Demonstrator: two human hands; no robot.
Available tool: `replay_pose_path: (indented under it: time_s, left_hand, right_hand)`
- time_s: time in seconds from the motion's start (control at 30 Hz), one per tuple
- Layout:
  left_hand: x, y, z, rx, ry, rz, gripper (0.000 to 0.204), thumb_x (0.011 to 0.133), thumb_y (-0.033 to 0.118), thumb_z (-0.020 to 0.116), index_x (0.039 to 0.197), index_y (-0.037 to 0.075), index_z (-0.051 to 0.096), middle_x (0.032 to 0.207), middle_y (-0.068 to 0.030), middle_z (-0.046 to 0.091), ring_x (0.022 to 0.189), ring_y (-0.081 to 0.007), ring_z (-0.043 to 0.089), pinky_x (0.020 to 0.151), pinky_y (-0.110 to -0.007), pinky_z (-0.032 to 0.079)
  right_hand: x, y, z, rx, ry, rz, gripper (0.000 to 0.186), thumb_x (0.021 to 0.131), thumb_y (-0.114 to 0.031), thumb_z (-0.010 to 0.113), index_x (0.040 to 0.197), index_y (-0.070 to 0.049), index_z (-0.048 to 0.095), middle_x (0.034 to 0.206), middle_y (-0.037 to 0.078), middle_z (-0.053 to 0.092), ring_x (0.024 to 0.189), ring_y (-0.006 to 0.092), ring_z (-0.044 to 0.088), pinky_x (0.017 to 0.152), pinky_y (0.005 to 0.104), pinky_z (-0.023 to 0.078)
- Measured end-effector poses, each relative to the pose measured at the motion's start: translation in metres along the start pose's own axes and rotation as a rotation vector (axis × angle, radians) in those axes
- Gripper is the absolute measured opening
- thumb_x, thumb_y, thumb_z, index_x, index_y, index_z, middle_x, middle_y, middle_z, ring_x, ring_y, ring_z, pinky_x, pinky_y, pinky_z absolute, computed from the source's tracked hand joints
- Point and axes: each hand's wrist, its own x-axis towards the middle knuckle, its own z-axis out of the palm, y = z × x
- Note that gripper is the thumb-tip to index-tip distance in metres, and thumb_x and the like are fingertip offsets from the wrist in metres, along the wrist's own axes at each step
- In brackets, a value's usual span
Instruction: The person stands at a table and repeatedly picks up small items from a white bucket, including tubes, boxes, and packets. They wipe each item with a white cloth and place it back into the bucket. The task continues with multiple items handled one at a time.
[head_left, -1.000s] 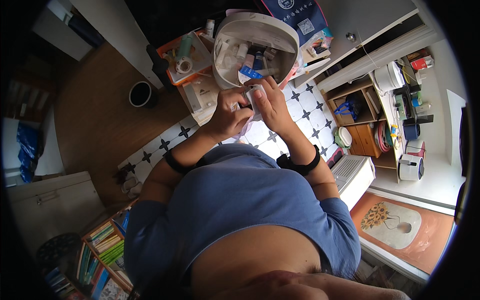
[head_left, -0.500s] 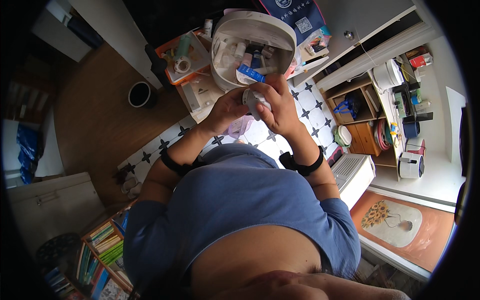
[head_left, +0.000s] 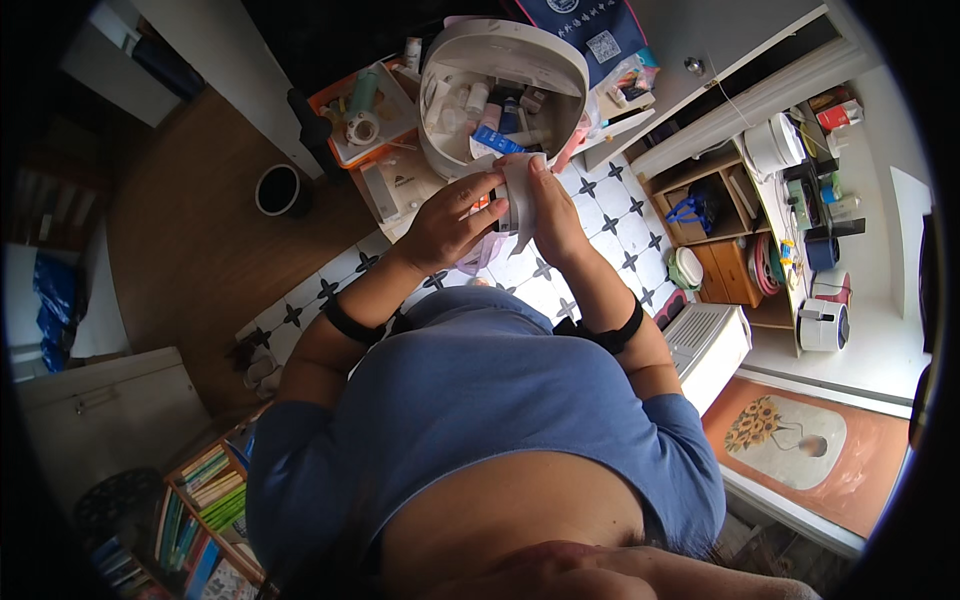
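Note:
In front of my chest, just below a round white cosmetics case point(head_left: 432, 150), both hands meet. My left hand point(head_left: 447, 222) is closed round a small container point(head_left: 505, 212), white with some orange and a dark part; its exact kind is mostly hidden by my fingers. A white sheet, like a tissue point(head_left: 521, 196), hangs over the container's right side. My right hand point(head_left: 556, 218) pinches that tissue against it, fingers along the top. Inside the open case lie several bottles and a blue tube point(head_left: 497, 141) near its front rim.
An orange-rimmed tray point(head_left: 347, 160) with a green bottle point(head_left: 364, 93) stands left of the case. Behind it is a dark blue bag point(head_left: 612, 30). A dark-lined bin point(head_left: 279, 190) sits on the wooden floor; shelves point(head_left: 725, 215) stand at right.
The container has turned in my hands, showing orange now. The tissue is spread longer down its right side, and my right fingers have straightened from their curled grip.

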Motion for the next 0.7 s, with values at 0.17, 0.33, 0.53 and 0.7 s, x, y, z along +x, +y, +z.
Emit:
replay_pose_path:
  time_s: [0.17,0.33,0.53,0.7]
  left_hand:
    - [-0.009,0.000,0.006,-0.041,-0.047,-0.032,0.060,0.069,-0.002,0.072,0.122,0.010,0.047,0.123,-0.0195,0.054,0.112,-0.0357,0.056,0.098,-0.046,0.043]
    - [-0.019,-0.002,0.017,-0.150,0.130,-0.389,0.060,0.073,0.019,0.076,0.125,0.008,0.047,0.126,-0.0156,0.052,0.119,-0.0321,0.050,0.107,-0.048,0.028]
    - [-0.025,-0.007,0.020,-0.226,0.140,-0.610,0.052,0.091,0.042,0.053,0.126,0.004,0.049,0.139,-0.0151,0.026,0.133,-0.0310,0.018,0.109,-0.045,0.018]
    - [-0.020,0.002,0.025,-0.372,0.093,-0.676,0.055,0.099,0.045,0.031,0.129,0.001,0.044,0.137,-0.0150,0.028,0.133,-0.0278,0.021,0.110,-0.041,0.018]
  right_hand:
    - [0.014,0.007,-0.009,0.426,0.016,0.349,0.052,0.097,-0.046,0.039,0.117,-0.001,0.054,0.105,0.013,0.062,0.090,0.0218,0.064,0.078,0.0324,0.054]
    - [0.012,0.011,0.000,0.447,-0.091,0.291,0.052,0.096,-0.048,0.040,0.127,-0.006,0.047,0.109,0.007,0.059,0.097,0.0202,0.059,0.084,0.0344,0.049]
    - [0.006,0.015,0.018,0.368,-0.072,-0.017,0.049,0.095,-0.036,0.048,0.135,-0.009,0.037,0.122,0.008,0.050,0.109,0.0172,0.050,0.090,0.0322,0.044]
    - [0.012,0.013,0.017,0.465,-0.041,-0.084,0.038,0.094,-0.026,0.047,0.126,-0.006,0.046,0.110,0.009,0.057,0.100,0.0196,0.057,0.089,0.0322,0.045]
